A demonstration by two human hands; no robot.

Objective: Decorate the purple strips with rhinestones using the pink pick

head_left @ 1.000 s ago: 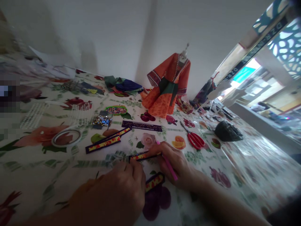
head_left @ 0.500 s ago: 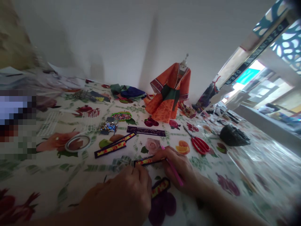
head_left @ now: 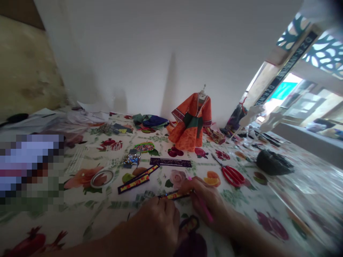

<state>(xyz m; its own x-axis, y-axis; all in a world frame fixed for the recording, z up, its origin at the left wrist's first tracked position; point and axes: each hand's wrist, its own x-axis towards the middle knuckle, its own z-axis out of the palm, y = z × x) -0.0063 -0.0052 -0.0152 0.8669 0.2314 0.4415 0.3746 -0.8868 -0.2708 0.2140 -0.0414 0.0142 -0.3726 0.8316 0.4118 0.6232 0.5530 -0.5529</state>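
Observation:
My left hand (head_left: pixel 157 221) is closed on the left end of a narrow fabric strip (head_left: pixel 175 195), dark-edged with a yellow-and-red pattern and small shiny beads along it. My right hand (head_left: pixel 210 200) is curled round a slim pink pen-like stick (head_left: pixel 205 208), its fingertips at the strip's right end. The stick's tip is hidden by the fingers. Below the hands lies another patterned piece of fabric (head_left: pixel 190 224), partly covered by my left hand. Two matching strips (head_left: pixel 136 182) lie beyond my left hand, near a dark purple beaded strip (head_left: pixel 170 162).
Red-handled scissors (head_left: pixel 233 175) and a black bundle (head_left: pixel 274 162) lie to the right. A small orange dress (head_left: pixel 193 123) stands on a form by the wall. Leftward are a white ring (head_left: pixel 102 178), shiny beads (head_left: pixel 132 159) and a green-rimmed bead dish (head_left: pixel 144 147).
The camera view has tilted upward and turned a little left, so things sit lower and further right. Both hands keep their hold on the strip, with little visible movement.

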